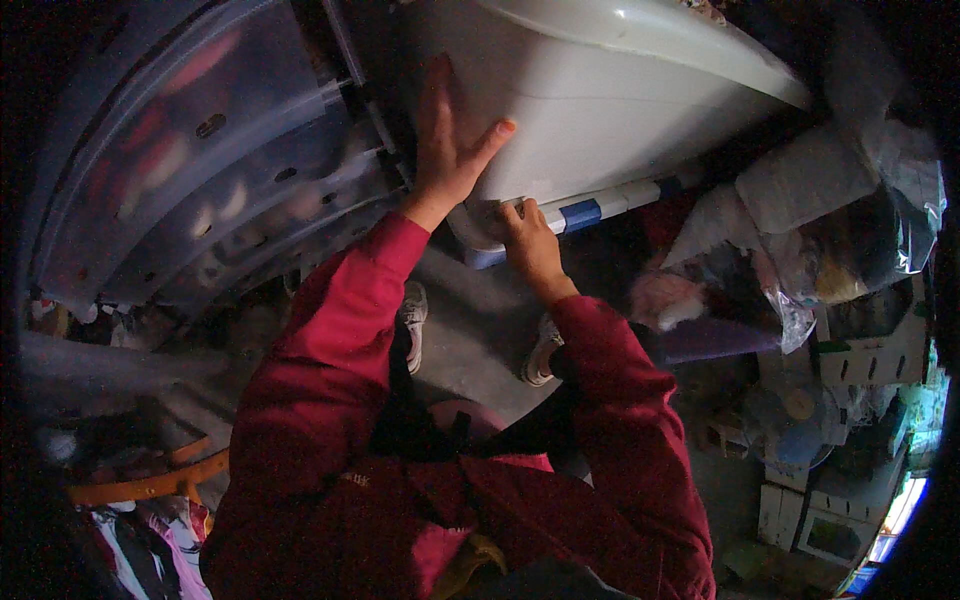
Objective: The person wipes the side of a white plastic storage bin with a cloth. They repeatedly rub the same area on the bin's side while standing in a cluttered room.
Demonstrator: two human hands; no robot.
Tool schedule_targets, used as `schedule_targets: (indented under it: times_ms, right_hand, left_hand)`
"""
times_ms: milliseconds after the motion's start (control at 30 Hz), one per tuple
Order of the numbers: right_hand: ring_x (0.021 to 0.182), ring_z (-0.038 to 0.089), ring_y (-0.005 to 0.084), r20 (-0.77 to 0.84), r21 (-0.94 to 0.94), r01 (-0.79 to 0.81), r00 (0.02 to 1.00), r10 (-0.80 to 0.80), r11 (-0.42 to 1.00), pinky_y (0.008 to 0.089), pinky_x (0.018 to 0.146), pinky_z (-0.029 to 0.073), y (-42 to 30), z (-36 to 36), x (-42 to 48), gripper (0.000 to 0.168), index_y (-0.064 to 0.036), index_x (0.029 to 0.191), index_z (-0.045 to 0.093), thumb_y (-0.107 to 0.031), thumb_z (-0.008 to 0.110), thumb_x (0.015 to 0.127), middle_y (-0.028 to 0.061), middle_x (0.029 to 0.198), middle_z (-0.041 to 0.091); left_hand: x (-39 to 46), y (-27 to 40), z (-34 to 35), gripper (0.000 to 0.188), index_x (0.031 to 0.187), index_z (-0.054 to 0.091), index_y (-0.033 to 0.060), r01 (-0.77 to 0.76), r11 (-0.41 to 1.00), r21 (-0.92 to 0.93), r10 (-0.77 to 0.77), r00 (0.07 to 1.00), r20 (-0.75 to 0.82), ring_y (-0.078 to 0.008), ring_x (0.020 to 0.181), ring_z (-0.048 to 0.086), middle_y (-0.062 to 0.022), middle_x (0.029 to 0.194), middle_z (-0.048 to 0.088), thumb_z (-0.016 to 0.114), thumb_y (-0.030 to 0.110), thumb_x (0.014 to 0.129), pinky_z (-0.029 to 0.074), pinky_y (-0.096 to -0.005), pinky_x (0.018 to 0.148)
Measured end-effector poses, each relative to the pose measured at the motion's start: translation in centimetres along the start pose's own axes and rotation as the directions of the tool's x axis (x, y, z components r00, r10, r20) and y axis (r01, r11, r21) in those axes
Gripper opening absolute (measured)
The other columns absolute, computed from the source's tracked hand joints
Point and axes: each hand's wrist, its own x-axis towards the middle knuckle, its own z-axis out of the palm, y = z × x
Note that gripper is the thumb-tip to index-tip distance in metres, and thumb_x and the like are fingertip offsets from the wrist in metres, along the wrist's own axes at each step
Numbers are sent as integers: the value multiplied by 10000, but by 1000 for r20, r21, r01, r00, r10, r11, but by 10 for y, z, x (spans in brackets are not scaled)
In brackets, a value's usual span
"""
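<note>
A large white box-like body [600,112], smooth like plastic, stands before me with its upper rim at the top of the view. Along its bottom runs a base strip [630,199] in white and blue blocks. My left hand [450,154] lies against the near left side, thumb and fingers spread, holding nothing. At the lower near corner, my right hand [534,240] has its fingers curled close to the base. Whether something small sits between those fingertips is hidden.
Translucent plastic drawers [247,142] rise close on the left. Clear plastic bags [802,202] and a purple item [712,341] crowd the right. Grey floor [480,315] shows between my shoes. An orange wooden frame [150,480] with cloth stands lower left.
</note>
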Motion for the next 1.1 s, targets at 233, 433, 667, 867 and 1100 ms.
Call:
schedule_targets:
  times_ms: [233,433,667,867,1100]
  right_hand:
    - [903,567,385,-23,-14,5,1000,-6,1000,463,722,498,-1,6,-2,357,-97,1074,531,24,576,741,172,973,500]
    - [808,560,377,-152,148,61,988,-38,987,473,655,468,-31,-25,14,334,-143,1059,566,-14,601,754,155,894,492]
    - [735,520,344,-413,56,186,899,-147,981,440,581,411,-47,-58,44,376,-185,1041,602,-32,628,699,135,823,480]
    - [797,555,358,-538,22,179,831,-139,984,421,611,469,-49,-87,57,405,-200,1047,618,-23,651,684,148,898,530]
    - [856,534,358,-717,12,316,664,-212,949,396,664,472,-58,-117,81,608,-173,1112,596,48,667,550,158,933,507]
  left_hand:
    - [1,3,-2,990,1459,165,-33,-2,1000,-5,2,1000,16,-381,1382,221,-256,1494,206,697,474,795,191,-443,1126]
    - [0,6,-2,997,1457,156,-45,15,999,29,-16,1000,20,-385,1379,216,-260,1503,179,692,474,795,168,-446,1130]
    - [3,9,-3,992,1452,165,-55,29,998,-49,-28,999,16,-383,1379,214,-267,1497,186,692,460,787,168,-443,1130]
    - [5,6,-5,885,1451,199,-39,64,988,-138,-62,998,13,-366,1386,218,-245,1493,220,630,433,839,164,-429,1137]
    - [-2,-13,-4,718,1452,229,-24,21,1000,-11,-21,1000,19,-342,1398,211,-207,1509,219,490,398,933,151,-411,1145]
